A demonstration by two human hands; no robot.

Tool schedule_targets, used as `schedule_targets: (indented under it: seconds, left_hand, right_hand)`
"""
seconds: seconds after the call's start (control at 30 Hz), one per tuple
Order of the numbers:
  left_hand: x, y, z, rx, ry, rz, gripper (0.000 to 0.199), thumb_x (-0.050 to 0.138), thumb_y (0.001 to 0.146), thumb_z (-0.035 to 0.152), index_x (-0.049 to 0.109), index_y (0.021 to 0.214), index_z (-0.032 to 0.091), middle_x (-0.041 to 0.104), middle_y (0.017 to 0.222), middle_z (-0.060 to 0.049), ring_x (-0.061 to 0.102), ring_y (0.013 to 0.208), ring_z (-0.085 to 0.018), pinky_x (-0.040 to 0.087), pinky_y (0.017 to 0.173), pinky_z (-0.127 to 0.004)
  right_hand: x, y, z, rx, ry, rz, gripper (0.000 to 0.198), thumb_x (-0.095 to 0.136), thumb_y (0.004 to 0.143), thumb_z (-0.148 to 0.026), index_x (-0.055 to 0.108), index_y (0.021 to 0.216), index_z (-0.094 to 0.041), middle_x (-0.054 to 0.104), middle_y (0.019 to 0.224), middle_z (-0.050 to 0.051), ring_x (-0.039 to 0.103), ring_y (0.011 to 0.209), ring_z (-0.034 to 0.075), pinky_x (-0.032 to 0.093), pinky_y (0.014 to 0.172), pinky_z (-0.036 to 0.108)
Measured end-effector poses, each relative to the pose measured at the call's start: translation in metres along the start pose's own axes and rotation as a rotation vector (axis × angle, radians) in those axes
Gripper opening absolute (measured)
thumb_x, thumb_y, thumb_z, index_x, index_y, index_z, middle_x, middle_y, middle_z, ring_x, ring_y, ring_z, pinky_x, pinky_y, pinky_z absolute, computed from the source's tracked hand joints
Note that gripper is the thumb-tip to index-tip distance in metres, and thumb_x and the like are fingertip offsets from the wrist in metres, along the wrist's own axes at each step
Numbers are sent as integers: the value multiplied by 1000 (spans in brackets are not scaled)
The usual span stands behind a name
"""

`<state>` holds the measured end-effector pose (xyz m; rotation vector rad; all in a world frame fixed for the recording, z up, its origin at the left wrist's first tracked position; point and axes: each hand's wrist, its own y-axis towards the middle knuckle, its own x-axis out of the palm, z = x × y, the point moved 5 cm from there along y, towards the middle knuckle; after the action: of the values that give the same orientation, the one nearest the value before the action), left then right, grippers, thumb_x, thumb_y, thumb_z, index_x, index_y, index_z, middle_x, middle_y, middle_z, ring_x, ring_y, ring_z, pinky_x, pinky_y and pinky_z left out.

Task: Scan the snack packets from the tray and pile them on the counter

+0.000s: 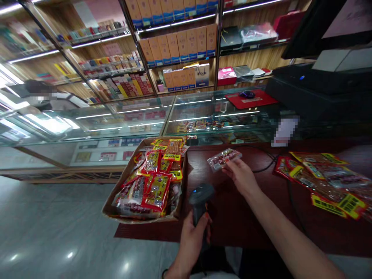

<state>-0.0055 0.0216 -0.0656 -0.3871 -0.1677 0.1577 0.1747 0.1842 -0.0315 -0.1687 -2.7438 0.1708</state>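
My left hand (194, 232) is wrapped round the handle of a dark barcode scanner (201, 195), whose head shows a small blue light. My right hand (240, 174) pinches the near edge of a clear snack packet (223, 158) with dark red print, just above the brown counter. To the left of the scanner stands a cardboard box (185, 186) filled with red, yellow and clear snack packets (157, 190). A loose pile of similar packets (328, 180) lies on the counter to the right of my right forearm.
A black cable (264, 168) runs over the dark wooden counter (232, 221). Behind are glass display cases (139, 112), a mouse (246, 94) on a red mat (261, 100), and a dark monitor (305, 29). Stocked shelves line the wall. A person (43, 95) is at the far left.
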Motion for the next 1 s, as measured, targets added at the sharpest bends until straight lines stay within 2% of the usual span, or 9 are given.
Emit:
schedule_targets:
  seconds: [0.2,0.3,0.4,0.53,0.63,0.73,0.8,0.9,1.0]
  left_hand:
    - [-4,-1,-7,-18,-68,-41,64,74,70,73,62,91,14,56,57,4,45,43,-7,38,42,-20]
    - [-6,-2,-9,-6,-92,-32,64,74,68,75,61,87,15,54,55,5,44,43,-7,38,42,-20]
    - [-9,-2,-11,9,-103,-21,63,73,69,76,61,81,15,53,52,5,43,42,-7,37,42,-20]
    - [-10,-2,-11,24,-114,-26,64,74,70,74,64,89,14,55,56,4,45,44,-7,38,42,-20]
    - [-11,0,-10,9,-111,-1,69,76,68,74,65,98,13,58,59,3,45,44,-7,39,41,-20]
    - [-11,2,-9,5,-91,20,69,79,66,72,66,100,14,60,60,2,46,45,-8,39,41,-20]
    - [-10,2,-9,3,-80,9,66,80,66,69,67,101,14,62,64,1,48,47,-9,41,42,-21]
    - [-12,3,-10,-16,-69,27,62,83,66,65,67,101,16,64,65,2,50,49,-9,43,44,-21]
    - [-12,5,-9,-23,-66,77,62,87,63,61,67,102,16,67,70,1,53,51,-11,44,45,-21]
  right_hand:
    - [142,42,-35,44,-251,-322,31,85,77,-20,71,105,-21,71,73,-4,66,61,12,59,61,25]
    - [194,63,-30,111,-378,-397,32,74,92,-25,65,122,-19,73,101,3,70,81,17,61,74,34]
    - [221,73,-22,175,-447,-452,35,65,99,-35,61,129,-18,65,129,9,68,106,23,59,88,44]
    - [222,65,-24,172,-497,-501,35,66,98,-35,62,129,-17,66,126,9,69,102,23,60,86,43]
    - [189,43,-32,71,-512,-471,33,66,96,-24,64,128,-17,75,110,7,74,81,17,60,70,30]
    - [115,14,-34,-62,-546,-362,31,64,92,-23,69,122,-21,80,100,5,75,69,14,56,58,22]
    - [43,-2,-35,-150,-621,-197,30,61,90,-31,72,116,-21,81,99,6,75,67,15,57,59,26]
    - [-84,-26,-50,-275,-815,170,39,53,90,-40,72,115,-19,80,103,10,74,76,21,59,77,38]
    - [-191,-48,-79,-317,-1073,480,38,51,87,-36,75,110,-18,76,113,14,70,103,30,51,98,50]
